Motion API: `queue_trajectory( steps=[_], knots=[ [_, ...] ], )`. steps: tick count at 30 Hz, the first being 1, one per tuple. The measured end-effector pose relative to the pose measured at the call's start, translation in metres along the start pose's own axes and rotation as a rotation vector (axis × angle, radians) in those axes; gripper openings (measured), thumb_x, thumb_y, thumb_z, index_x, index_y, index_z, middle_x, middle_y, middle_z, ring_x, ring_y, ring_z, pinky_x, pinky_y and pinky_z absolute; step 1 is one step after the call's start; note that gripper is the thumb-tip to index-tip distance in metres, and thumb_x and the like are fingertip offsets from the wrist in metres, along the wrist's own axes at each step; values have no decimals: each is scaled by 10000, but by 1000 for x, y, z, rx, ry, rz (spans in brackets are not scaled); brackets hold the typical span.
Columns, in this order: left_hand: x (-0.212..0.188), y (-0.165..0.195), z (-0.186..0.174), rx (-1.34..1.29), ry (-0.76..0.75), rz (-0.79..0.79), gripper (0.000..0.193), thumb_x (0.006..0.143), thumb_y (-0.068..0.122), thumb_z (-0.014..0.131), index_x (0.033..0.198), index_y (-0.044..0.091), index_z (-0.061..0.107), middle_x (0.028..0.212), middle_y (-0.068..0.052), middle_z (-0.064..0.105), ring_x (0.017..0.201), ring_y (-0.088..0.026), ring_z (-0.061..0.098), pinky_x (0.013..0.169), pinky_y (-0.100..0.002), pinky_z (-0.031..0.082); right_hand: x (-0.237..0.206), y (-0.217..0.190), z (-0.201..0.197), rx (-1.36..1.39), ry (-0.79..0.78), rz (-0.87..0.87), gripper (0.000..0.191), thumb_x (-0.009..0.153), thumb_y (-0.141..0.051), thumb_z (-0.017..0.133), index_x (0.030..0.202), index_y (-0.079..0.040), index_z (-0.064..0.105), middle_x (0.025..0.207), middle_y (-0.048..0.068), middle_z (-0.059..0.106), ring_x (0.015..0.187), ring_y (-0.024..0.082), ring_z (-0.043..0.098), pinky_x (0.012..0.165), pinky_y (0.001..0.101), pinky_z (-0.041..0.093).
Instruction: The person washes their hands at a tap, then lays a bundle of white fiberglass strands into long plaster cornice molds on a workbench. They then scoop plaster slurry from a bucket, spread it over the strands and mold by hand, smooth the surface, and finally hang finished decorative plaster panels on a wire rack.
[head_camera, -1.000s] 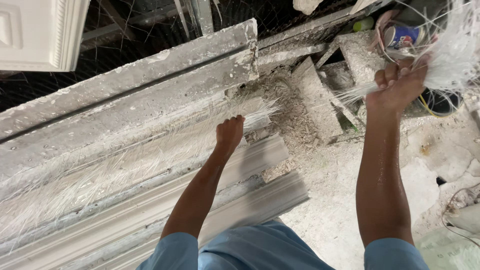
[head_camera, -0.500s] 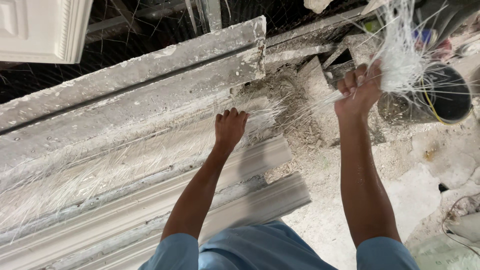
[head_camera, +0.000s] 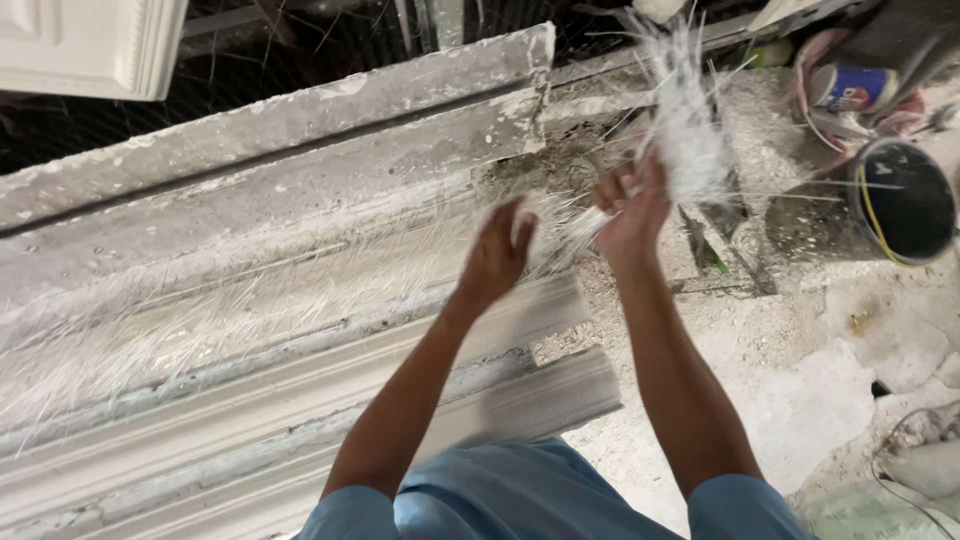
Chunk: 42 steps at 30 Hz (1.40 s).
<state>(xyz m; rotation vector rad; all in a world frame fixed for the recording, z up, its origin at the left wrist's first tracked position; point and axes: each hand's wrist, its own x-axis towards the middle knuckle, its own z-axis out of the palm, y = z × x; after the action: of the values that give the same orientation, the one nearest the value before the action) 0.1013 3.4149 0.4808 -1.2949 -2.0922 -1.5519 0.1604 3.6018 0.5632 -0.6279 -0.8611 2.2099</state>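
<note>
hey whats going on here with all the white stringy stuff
A person in a blue shirt stands over a long plaster moulding on a messy floor. The right hand grips a bundle of white fibres, raised above the end of the moulding. The left hand is close beside it, touching the strands that trail down. More fibres lie spread along the moulding's surface. A black bucket sits to the right.
</note>
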Motion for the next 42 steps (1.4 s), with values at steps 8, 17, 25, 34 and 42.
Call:
queue_trajectory(
  steps=[8,17,25,34,42],
  knots=[
    [-40,16,-122,-3,7,-389,150,1062,107,545,1071,38,677,997,-151,752,813,-259,747,680,-372,617,18,3,27,-142,-131,-142,305,1111,-339,556,1292,-93,558,694,-23,480,518,80,366,431,265,329],
    [-109,-58,-211,774,-207,-684,192,1064,207,514,1017,78,647,955,-126,705,877,-322,681,747,-504,537,36,-8,26,-12,-218,-173,394,1096,-397,543,1403,-150,545,706,-35,449,510,82,303,460,275,266],
    [-145,-90,-318,986,-283,-876,332,1091,318,458,1341,166,616,1288,-197,609,1213,-400,561,1048,-699,359,-2,45,56,-97,-288,-38,420,1108,-440,536,1349,-97,535,679,-50,344,529,83,285,477,298,270],
    [-131,3,-266,182,79,-549,541,1113,338,502,1484,-54,460,1459,-350,528,1354,-475,512,1101,-526,424,-142,199,119,-42,-463,331,326,1063,-408,554,1223,-125,581,762,-14,479,556,86,397,489,275,350],
    [-175,14,-400,296,210,-554,268,1092,255,570,966,38,663,865,-139,696,744,-315,676,639,-418,518,-115,239,166,-157,-378,88,205,1066,-221,653,1210,-110,558,1012,50,671,885,167,661,810,365,542]
  ],
)
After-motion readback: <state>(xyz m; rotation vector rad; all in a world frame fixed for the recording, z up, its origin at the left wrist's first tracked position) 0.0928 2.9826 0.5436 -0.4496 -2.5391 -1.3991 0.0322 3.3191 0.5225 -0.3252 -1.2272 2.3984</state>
